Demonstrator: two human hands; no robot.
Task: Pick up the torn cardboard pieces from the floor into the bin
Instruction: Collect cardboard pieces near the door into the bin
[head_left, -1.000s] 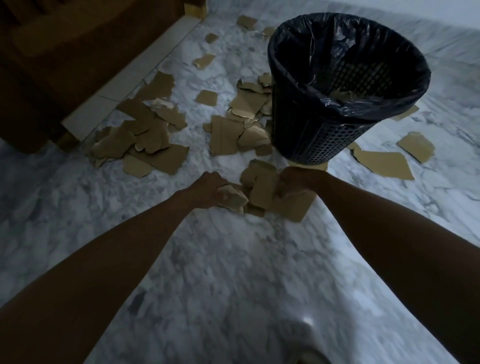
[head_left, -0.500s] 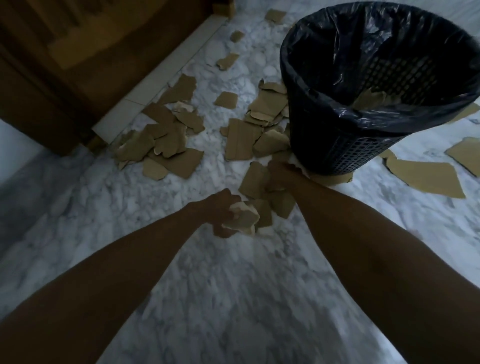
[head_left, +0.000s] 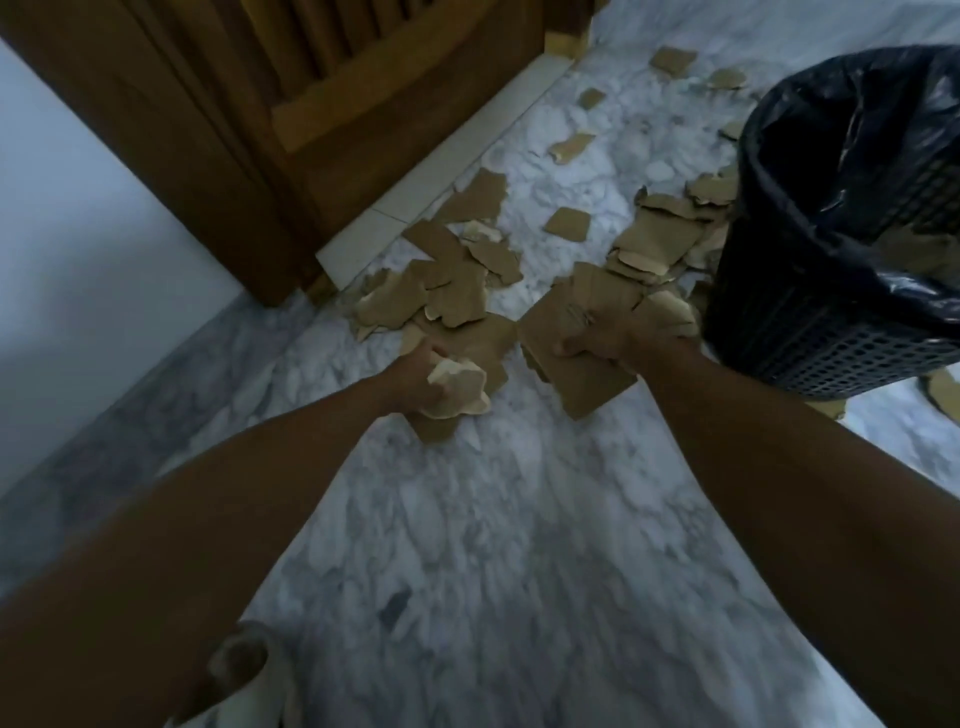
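My left hand is closed around a small wad of torn cardboard pieces just above the marble floor. My right hand grips a bigger stack of cardboard pieces, held left of the bin. The black mesh bin with a black liner stands at the right edge, and some cardboard shows inside it. Several more torn brown pieces lie on the floor in a pile beyond my left hand and in another pile beside the bin.
A wooden door and frame fill the upper left, with a pale threshold strip along its foot. A white wall stands at left. Scattered scraps lie farther back. A pale object shows at the bottom edge.
Both hands have lifted off the floor with cardboard in them, the right hand now holding a larger stack. The view has swung left, so the bin sits farther right.
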